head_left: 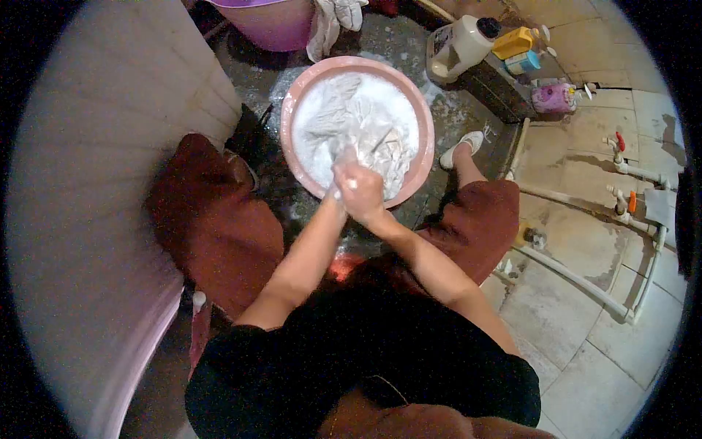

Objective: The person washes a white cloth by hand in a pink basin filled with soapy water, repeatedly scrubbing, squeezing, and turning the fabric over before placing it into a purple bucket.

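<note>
A round pink basin [423, 110] stands on the wet floor between the legs, filled with white suds and a soaked whitish cloth [333, 117]. Over the basin's near side, my right hand [360, 189] is closed in a fist round a bunched part of the cloth. Close against it on the left lies my left hand [342, 162], blurred and partly covered, its fingers not clearly visible. Foam clings to the skin of both hands. Which hand belongs to which arm is hard to follow where the wrists meet.
A purple tub [270, 22] with a whitish cloth [325, 33] over its rim stands beyond the basin. On the right are a large white jug [459, 47], a yellow bottle [514, 42], a purple pouch [553, 97], and wall pipes [570, 274] with taps. A pale curtain [110, 146] hangs left.
</note>
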A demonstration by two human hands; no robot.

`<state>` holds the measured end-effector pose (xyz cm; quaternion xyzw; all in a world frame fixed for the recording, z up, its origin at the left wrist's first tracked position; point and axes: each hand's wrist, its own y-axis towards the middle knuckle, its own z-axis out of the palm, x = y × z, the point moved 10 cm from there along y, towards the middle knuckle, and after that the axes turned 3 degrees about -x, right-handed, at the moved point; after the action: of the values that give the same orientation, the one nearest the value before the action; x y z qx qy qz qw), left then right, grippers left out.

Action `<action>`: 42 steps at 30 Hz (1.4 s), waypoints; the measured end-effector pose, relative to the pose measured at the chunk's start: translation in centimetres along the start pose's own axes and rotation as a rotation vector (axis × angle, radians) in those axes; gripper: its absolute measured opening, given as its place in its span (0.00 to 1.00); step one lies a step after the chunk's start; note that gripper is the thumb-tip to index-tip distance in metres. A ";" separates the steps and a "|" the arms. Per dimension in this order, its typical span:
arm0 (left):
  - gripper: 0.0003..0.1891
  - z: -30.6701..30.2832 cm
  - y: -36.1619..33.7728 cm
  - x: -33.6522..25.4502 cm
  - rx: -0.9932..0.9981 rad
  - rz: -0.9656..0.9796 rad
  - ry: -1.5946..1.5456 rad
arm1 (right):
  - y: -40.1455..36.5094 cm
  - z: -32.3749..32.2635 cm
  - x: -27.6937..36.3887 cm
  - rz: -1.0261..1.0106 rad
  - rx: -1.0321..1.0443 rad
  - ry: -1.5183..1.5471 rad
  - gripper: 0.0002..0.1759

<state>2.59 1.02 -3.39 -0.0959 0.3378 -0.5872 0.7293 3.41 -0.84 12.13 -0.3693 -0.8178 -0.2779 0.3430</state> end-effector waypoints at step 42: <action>0.17 4.1 -1.6 1.8 -0.013 -0.032 -0.123 | 4.0 1.0 -14.3 0.335 0.142 -0.344 0.23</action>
<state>3.93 -2.16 -0.17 -0.1419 0.2945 -0.5895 0.7387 13.29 -3.72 1.38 -0.5165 -0.8090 -0.0923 0.2651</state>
